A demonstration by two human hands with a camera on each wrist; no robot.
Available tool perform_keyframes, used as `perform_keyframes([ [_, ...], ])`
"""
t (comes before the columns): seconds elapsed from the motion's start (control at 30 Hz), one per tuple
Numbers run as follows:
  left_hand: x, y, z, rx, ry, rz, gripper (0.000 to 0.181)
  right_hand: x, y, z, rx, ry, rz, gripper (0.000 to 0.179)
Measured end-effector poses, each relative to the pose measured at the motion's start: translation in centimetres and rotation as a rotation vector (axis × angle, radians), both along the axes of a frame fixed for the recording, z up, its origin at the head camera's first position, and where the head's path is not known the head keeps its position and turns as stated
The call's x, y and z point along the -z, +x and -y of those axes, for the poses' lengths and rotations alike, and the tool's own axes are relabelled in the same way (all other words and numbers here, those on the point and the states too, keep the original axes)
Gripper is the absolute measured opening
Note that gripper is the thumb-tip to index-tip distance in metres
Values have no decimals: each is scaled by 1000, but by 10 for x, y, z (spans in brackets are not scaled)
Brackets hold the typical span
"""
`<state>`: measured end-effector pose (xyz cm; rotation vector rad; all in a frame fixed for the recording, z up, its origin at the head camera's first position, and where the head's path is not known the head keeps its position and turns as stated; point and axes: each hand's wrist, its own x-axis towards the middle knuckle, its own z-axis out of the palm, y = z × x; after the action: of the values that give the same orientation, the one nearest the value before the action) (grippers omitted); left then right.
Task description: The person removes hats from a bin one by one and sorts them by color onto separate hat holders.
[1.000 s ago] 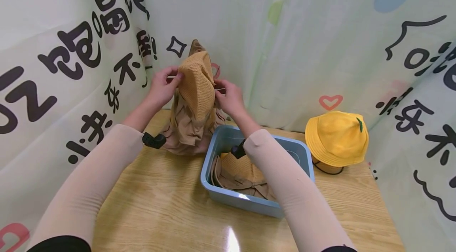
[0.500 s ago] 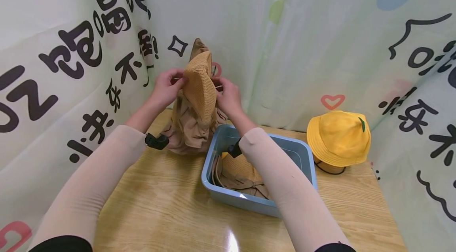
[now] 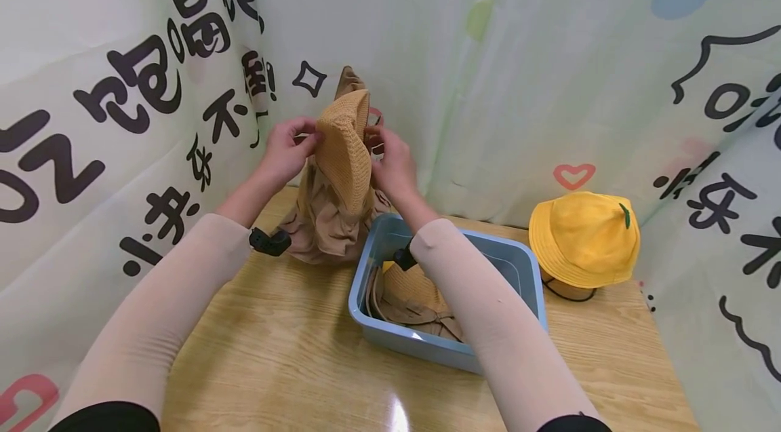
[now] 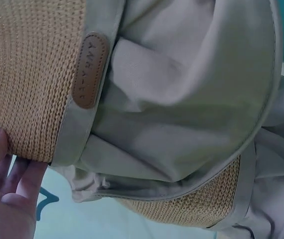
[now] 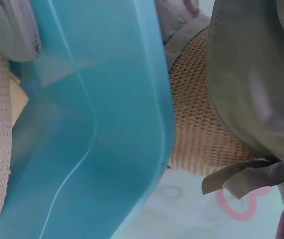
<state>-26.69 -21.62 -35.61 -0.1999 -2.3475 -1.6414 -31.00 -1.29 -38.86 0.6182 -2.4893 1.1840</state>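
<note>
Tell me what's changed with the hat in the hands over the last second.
The straw-crowned hat has turned a little and its crown looks narrower; the left hand and right hand have drawn slightly closer together. Nothing was newly gripped or let go: both still hold it. The blue bin and yellow hat stayed put.

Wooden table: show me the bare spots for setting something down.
The table is bare before the blue bin, between the sleeves, and right of it, in front of the yellow hat. Back left is crowded with tan hats.
</note>
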Motion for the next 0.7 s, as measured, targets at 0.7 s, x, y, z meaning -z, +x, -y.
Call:
perform_keyframes([
  [0.7,-5,4,9,-19,-56,-47,21,4,-1,-12,80,67,-164,18],
])
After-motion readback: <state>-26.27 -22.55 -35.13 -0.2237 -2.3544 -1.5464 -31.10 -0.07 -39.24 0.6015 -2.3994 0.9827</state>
